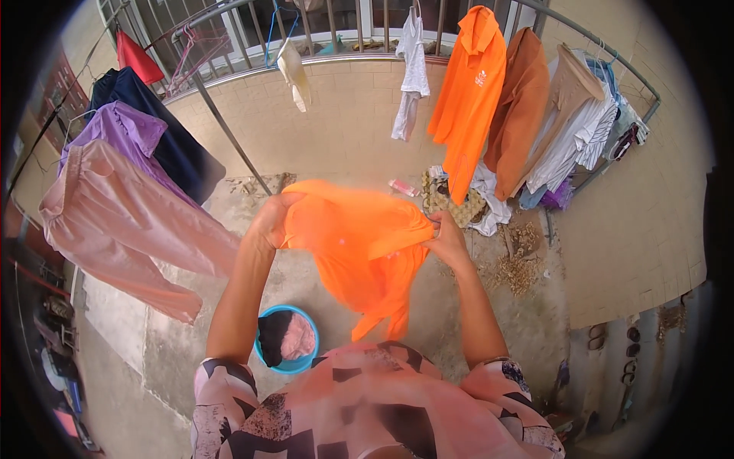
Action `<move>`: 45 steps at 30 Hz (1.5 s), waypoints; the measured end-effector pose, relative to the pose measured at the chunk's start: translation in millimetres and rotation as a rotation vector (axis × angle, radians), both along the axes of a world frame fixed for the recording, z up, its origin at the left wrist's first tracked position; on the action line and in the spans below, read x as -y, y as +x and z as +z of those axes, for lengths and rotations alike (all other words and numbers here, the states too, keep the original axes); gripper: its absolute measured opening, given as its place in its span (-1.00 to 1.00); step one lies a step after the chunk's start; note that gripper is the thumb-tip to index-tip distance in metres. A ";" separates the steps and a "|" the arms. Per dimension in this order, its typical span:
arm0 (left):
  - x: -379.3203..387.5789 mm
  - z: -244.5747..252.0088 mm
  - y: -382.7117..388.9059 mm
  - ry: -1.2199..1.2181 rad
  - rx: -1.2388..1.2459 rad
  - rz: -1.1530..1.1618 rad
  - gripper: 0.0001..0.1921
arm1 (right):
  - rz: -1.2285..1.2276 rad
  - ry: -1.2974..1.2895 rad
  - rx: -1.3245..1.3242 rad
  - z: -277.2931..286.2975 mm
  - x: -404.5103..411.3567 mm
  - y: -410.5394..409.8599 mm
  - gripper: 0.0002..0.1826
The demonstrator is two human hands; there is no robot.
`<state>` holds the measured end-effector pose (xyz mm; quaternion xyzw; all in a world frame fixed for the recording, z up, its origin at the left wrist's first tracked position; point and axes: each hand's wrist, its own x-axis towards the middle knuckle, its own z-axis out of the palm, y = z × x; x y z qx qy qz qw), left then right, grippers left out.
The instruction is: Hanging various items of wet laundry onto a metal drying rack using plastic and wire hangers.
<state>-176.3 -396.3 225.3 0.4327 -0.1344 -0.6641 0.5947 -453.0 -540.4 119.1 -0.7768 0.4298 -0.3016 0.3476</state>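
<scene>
An orange long-sleeved garment [355, 235] is stretched between my two hands in front of my chest, its lower part hanging loose. My left hand [275, 221] grips its left edge, with the fingers partly hidden by the cloth. At the opposite edge, my right hand [446, 236] pinches the fabric, and a thin dark curved piece shows beside the fingers. Below on the concrete floor stands a blue plastic basin [315, 327] holding black cloth [274, 335] and pink cloth [299, 338].
Pink trousers [132, 224], a purple shirt [123, 135] and a dark navy garment [155, 132] hang at left. Another orange shirt [473, 97] and a brown garment [519, 109] hang from the metal rail [596, 37]. A slanting metal pole [229, 132] stands ahead. Egg trays [453, 201] lie by the wall.
</scene>
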 end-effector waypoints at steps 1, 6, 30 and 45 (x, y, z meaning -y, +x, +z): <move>6.5 2.5 -4.8 -0.058 0.004 -0.070 -0.66 | -0.002 0.015 0.000 -21.8 5.3 -15.4 -0.45; 28.3 -81.4 23.8 -0.296 1.186 -0.514 -0.74 | -0.005 0.236 0.104 -26.3 2.9 -69.0 -0.65; -15.1 -67.7 -78.2 0.165 1.344 0.161 -0.59 | 0.679 0.573 0.442 3.8 -32.1 96.8 -0.67; -48.2 -62.3 9.0 -0.205 1.176 0.226 -0.51 | 0.643 0.560 0.765 61.6 16.4 35.3 -0.85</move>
